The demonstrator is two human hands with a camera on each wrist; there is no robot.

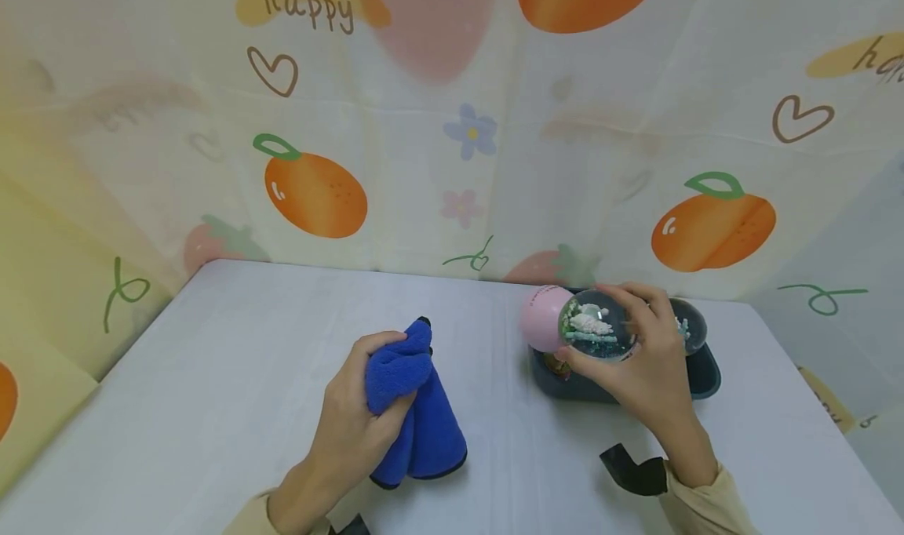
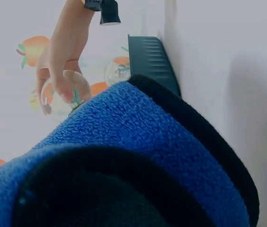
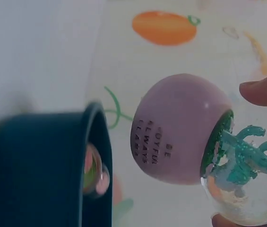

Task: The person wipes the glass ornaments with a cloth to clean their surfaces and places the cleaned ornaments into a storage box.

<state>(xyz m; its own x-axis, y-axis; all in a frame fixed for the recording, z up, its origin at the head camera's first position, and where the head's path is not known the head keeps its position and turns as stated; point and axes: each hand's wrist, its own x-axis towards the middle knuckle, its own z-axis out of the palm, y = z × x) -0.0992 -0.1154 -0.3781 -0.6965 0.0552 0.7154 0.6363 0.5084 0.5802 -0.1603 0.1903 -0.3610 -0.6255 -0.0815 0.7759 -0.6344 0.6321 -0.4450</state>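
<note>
My left hand [image 1: 353,417] grips a bunched blue cloth [image 1: 434,429] with black edging, its lower end hanging near the white table. In the left wrist view the cloth [image 2: 119,123] fills the foreground. On the right, my right hand [image 1: 653,370] holds a snow globe [image 1: 596,327] by its clear ball, fingers and thumb spread round the glass. The globe is tipped sideways, its pink lettered base [image 3: 176,127] pointing left and a teal and white figure [image 3: 249,158] inside. Beneath it stands a dark teal bin [image 1: 579,391].
A second clear globe [image 1: 690,327] shows at the bin's right, partly behind my right hand. Inside the bin, a small round item [image 3: 93,170] is visible past the rim. A fruit-printed cloth [image 1: 424,166] hangs as a backdrop along the table's [image 1: 233,347] far edge.
</note>
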